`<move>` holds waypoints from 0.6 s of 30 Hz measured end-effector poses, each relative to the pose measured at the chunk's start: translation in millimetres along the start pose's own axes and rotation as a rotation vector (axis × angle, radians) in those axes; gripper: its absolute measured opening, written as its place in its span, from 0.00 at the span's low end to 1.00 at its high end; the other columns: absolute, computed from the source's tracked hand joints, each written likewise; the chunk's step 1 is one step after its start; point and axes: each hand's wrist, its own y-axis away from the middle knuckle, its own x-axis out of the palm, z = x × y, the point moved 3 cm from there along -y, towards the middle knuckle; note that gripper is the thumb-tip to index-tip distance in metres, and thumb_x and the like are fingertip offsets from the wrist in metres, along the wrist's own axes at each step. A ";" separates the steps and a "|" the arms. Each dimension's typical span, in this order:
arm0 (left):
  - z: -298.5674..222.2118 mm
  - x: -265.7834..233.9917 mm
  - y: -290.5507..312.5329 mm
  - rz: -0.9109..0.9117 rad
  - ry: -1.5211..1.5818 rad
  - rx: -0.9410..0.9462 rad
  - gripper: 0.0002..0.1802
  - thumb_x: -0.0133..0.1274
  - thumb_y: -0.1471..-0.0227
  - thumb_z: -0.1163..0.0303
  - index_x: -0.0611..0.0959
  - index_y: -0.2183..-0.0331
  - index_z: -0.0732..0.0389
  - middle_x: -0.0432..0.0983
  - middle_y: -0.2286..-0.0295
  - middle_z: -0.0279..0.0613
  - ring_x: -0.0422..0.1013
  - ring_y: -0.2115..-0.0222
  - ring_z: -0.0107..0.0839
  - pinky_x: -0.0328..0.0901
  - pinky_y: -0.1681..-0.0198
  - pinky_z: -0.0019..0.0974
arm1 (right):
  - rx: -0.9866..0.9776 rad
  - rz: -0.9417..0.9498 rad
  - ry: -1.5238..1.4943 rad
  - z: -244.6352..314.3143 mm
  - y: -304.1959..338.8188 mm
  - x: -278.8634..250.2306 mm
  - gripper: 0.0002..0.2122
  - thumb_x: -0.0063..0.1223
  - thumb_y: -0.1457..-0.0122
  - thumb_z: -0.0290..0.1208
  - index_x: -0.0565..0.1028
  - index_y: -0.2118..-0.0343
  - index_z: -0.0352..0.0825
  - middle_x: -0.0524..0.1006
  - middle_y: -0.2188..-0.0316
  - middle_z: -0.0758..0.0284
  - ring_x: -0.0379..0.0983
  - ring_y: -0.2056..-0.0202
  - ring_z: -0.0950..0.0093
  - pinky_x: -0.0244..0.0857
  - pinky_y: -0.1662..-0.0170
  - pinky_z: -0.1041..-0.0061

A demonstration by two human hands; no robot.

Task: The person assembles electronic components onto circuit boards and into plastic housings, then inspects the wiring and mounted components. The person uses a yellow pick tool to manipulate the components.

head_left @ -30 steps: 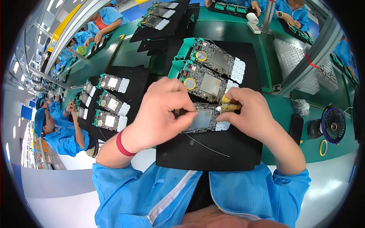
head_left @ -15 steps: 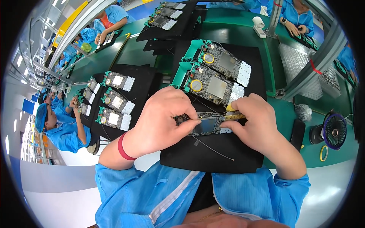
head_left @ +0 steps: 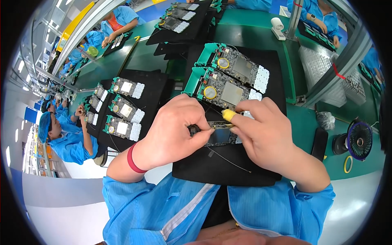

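Black mat (head_left: 228, 169) has the circuit board (head_left: 218, 140) over its near half, left hand (head_left: 173, 124) at its left edge, thumb and index pinched together, right hand (head_left: 267, 132) over its right, grip unclear.

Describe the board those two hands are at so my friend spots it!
Find the big black mat in front of the person. Just below its two circuit boards with green ends is a third board. It's the one closest to the person's body, framed by the left hand and the right hand.
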 end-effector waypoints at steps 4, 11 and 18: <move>0.3 0.5 -2.5 0.008 0.000 -0.011 0.09 0.65 0.66 0.79 0.78 0.82 0.61 0.74 0.78 0.39 0.70 0.73 0.35 0.63 0.70 0.35 | -0.069 -0.014 -0.088 -0.6 -3.8 11.1 0.11 0.64 0.57 0.26 0.80 0.68 0.38 0.74 0.71 0.70 0.69 0.71 0.70 0.65 0.70 0.74; 5.3 6.0 1.2 0.013 0.059 -0.017 0.08 0.63 0.65 0.78 0.79 0.81 0.61 0.72 0.80 0.40 0.70 0.74 0.41 0.65 0.69 0.39 | 0.051 0.023 -0.156 -0.6 -4.2 25.7 0.08 0.64 0.57 0.22 0.79 0.73 0.38 0.74 0.78 0.70 0.70 0.73 0.67 0.64 0.72 0.70; -13.2 -24.5 3.0 -0.021 0.215 0.039 0.15 0.64 0.57 0.74 0.82 0.63 0.64 0.78 0.62 0.46 0.72 0.61 0.38 0.65 0.57 0.36 | 0.124 0.439 -0.424 -18.7 -14.6 -18.1 0.11 0.63 0.52 0.31 0.79 0.64 0.36 0.78 0.69 0.65 0.73 0.64 0.61 0.68 0.62 0.65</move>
